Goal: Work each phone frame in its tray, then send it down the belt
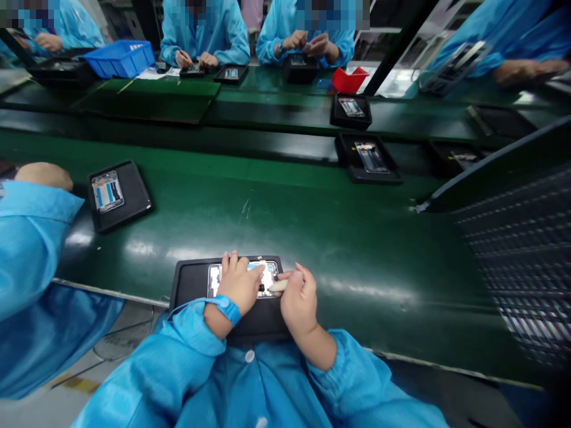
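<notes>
A phone frame (215,278) with white and blue inner parts lies in a black tray (190,285) on the bench right in front of me. My left hand (238,284), with a blue wrist strap (228,309), rests over the frame's middle. Its fingers are spread and touch the frame, covering part of it. My right hand (301,300) is closed around a pale, stick-like tool (279,286); its darker tip is at the right part of the frame. The tool's exact kind is unclear, and the hand hides its rear end.
A second black tray (140,193) with a phone frame sits to the left, near a co-worker's sleeve (35,226). Across the green bench (250,208) are more trays (370,157), a blue bin (120,58), a red bin (349,79) and several co-workers. A dark perforated panel (517,238) stands right.
</notes>
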Action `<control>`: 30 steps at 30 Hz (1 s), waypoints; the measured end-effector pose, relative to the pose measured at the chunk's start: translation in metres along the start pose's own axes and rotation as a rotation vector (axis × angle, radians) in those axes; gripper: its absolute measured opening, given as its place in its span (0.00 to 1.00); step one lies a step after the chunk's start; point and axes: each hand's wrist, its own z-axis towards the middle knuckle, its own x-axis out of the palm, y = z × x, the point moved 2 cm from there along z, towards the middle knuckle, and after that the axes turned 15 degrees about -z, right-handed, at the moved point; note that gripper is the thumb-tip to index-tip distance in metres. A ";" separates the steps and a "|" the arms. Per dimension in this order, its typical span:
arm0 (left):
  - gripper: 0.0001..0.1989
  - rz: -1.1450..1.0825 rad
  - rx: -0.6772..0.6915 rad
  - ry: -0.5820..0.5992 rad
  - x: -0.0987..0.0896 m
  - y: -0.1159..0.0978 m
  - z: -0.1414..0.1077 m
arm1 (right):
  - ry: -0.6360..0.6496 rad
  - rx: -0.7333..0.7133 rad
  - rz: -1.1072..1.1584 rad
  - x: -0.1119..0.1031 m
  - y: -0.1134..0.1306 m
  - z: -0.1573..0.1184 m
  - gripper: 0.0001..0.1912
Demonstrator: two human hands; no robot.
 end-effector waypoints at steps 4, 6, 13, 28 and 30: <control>0.11 -0.073 -0.029 0.044 -0.002 0.008 0.001 | 0.013 -0.007 -0.036 0.001 -0.003 0.000 0.18; 0.10 -0.117 -0.044 0.086 -0.004 0.010 0.001 | 0.011 0.004 -0.053 0.001 -0.004 0.000 0.18; 0.08 -0.164 0.021 0.080 -0.010 0.012 0.001 | 0.090 0.065 -0.088 -0.002 0.004 0.003 0.20; 0.11 0.085 0.210 -0.108 0.004 0.010 -0.010 | 0.008 -0.136 -0.145 0.017 0.022 0.024 0.18; 0.12 0.112 0.200 -0.071 0.004 0.009 -0.010 | -0.008 -0.171 -0.178 0.016 0.023 0.023 0.18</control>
